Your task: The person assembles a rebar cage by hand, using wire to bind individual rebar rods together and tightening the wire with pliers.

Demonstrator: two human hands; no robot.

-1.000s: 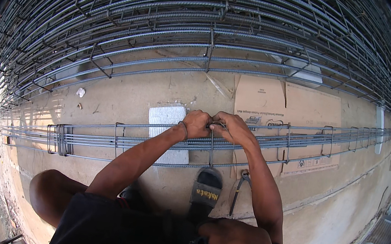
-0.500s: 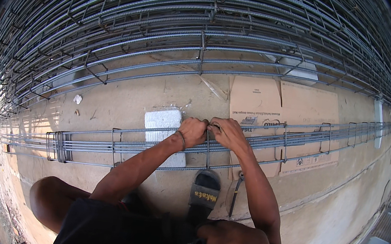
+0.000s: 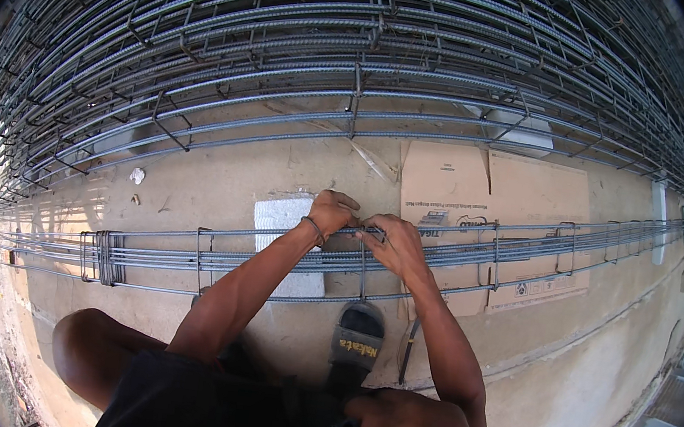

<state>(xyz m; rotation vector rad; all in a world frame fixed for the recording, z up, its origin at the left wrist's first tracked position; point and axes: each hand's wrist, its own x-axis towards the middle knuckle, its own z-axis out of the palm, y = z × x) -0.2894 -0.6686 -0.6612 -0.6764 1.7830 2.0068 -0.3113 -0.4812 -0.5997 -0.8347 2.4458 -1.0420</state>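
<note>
A long, narrow rebar cage of ribbed steel bars lies crosswise before me. My left hand bends its fingers at the far top bar. Just to its right, my right hand pinches at the upper corner of a square stirrup. Whatever sits between the fingertips is too small and covered to make out. Under the cage, left of the stirrup, is a white foam block. A hand tool with dark and yellow handles lies right of my sandal.
Stacked rebar cages fill the far side. Flattened cardboard lies beneath the cage's right half. Several loose stirrups are bunched at its left end. Another pale block sits under the stack. Crumpled white scrap lies far left.
My left hand has lifted slightly away toward the far side, its fingers less tightly curled. My right hand has dropped a little toward me, still at the stirrup corner.
</note>
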